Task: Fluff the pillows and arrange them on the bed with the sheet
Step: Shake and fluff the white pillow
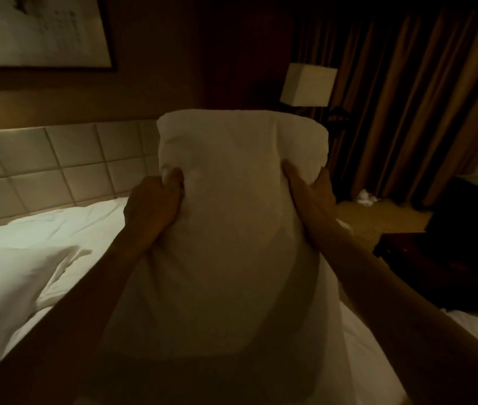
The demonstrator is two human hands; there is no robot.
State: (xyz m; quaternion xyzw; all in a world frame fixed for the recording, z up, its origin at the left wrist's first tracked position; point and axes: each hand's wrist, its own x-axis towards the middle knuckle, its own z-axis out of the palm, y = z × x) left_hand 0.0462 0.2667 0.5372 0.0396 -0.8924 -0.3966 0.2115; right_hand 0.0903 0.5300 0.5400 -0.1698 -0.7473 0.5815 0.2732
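Both hands are locked on the one white pillow (240, 217) I have up in front of the camera, standing on end over the bed (97, 211). My left hand (156, 200) has its fingers curled into the cover at the left edge, bunching the fabric in a tight grip. My right hand (311, 194) grips the opposite edge, thumb laid across the front face and fingers wrapped out of sight behind. A second pillow (13, 276) lies flat on the rumpled white sheet (56, 229) to my left, near the padded, square-panelled headboard (42, 159). Beyond the held pillow I see a lamp (308, 84), and dark curtains (407, 97) hang on the right. Something small and white (366, 197) lies on the carpet below them; I cannot tell what it is
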